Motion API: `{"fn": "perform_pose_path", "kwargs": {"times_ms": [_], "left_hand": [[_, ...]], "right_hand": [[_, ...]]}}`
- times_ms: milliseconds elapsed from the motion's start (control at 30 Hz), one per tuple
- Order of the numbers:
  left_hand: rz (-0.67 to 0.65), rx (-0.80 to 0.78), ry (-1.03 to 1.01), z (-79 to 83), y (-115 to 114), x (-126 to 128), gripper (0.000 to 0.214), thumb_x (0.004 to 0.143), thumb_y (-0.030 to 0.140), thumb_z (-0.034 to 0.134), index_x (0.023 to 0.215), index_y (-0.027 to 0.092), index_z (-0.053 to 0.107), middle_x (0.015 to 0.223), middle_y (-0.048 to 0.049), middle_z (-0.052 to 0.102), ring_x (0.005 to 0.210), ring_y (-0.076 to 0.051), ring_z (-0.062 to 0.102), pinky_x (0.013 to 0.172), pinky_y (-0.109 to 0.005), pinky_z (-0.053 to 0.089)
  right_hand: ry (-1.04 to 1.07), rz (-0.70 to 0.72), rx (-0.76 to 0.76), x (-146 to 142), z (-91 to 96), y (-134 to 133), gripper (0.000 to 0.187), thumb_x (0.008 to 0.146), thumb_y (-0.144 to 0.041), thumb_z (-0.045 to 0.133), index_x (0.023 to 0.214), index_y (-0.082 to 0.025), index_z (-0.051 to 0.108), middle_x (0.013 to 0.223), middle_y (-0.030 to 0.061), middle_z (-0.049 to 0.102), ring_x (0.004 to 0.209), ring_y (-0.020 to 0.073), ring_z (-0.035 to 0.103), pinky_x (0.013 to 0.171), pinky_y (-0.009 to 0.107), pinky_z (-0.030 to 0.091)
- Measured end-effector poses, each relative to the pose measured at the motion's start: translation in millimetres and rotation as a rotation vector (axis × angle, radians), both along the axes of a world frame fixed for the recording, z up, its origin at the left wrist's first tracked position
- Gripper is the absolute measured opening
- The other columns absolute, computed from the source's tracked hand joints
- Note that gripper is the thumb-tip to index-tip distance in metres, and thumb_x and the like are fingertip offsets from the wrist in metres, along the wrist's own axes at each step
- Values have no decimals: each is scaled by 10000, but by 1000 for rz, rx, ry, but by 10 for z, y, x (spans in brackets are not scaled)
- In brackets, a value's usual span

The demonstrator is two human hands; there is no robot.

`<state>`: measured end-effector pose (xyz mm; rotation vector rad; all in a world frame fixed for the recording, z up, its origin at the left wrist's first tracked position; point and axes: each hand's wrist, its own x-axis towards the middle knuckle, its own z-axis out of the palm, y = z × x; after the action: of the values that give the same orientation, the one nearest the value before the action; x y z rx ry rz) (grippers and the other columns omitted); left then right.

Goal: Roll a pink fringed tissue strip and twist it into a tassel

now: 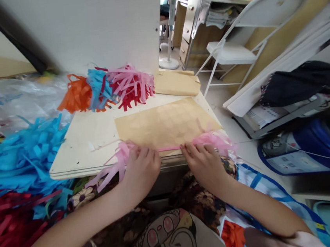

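Observation:
A strip of pink fringed paper [115, 166] lies along the near edge of a low pale wooden board [93, 141]. My left hand [142, 169] presses down on its left part with fingers curled over it. My right hand [203, 162] presses on its right part [214, 138] the same way. Between the hands the pink strip is stretched into a thin line. A brown paper sheet [165, 123] lies on the board just beyond my fingers.
A heap of orange, blue, pink and red paper fringes [108, 88] sits at the board's far edge beside a brown envelope [177, 83]. Blue fringes [15, 155] and red fringes [8, 230] pile at left. A white folding chair [234, 49] stands right.

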<state>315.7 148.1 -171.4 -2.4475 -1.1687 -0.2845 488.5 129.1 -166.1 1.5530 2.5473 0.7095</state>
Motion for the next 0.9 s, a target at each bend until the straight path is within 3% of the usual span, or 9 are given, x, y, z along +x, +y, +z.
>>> {"fn": "perform_pose_path", "kwargs": {"times_ms": [133, 267, 500, 633, 767, 900], "left_hand": [[-51, -166, -85, 75, 96, -60, 178, 750, 224, 467, 609, 164, 556, 619, -36, 564, 663, -204, 479, 598, -357, 272], [-75, -173, -112, 110, 115, -59, 172, 733, 200, 497, 569, 169, 537, 602, -15, 568, 690, -203, 474, 597, -358, 248], [-104, 121, -68, 219, 34, -92, 151, 714, 121, 466, 579, 168, 513, 547, -5, 524, 642, -182, 455, 598, -341, 240], [-128, 328, 34, 445, -269, -122, 199, 706, 42, 386, 666, 146, 551, 564, -14, 513, 614, -161, 447, 621, -323, 257], [-157, 197, 38, 597, -646, -151, 326, 685, 24, 345, 908, 109, 566, 595, -29, 544, 639, -181, 467, 676, -350, 264], [-246, -181, -4, 610, -778, -175, 296, 629, 87, 426, 858, 175, 592, 592, -17, 564, 625, -189, 474, 679, -369, 260]], "right_hand": [[11, 67, -72, 89, 49, 55, 173, 758, -112, 477, 888, -143, 586, 819, 45, 563, 712, 191, 449, 614, 304, 244], [31, 119, -27, 148, 46, 66, 103, 746, -109, 500, 727, -160, 587, 738, 28, 562, 692, 179, 445, 605, 298, 226], [11, 174, 159, 163, 211, -6, 159, 738, -73, 446, 744, -154, 583, 697, 39, 555, 638, 171, 422, 587, 299, 219], [103, 269, 190, 198, 442, -185, 201, 762, -78, 401, 807, -155, 580, 715, 40, 563, 647, 163, 430, 603, 298, 235], [297, 383, -112, 232, 667, -398, 143, 766, -150, 450, 714, -185, 578, 674, -3, 558, 636, 131, 460, 611, 275, 253], [381, 364, -459, 205, 786, -490, 136, 740, -164, 489, 633, -195, 568, 619, -33, 552, 607, 102, 487, 596, 252, 261]]}}
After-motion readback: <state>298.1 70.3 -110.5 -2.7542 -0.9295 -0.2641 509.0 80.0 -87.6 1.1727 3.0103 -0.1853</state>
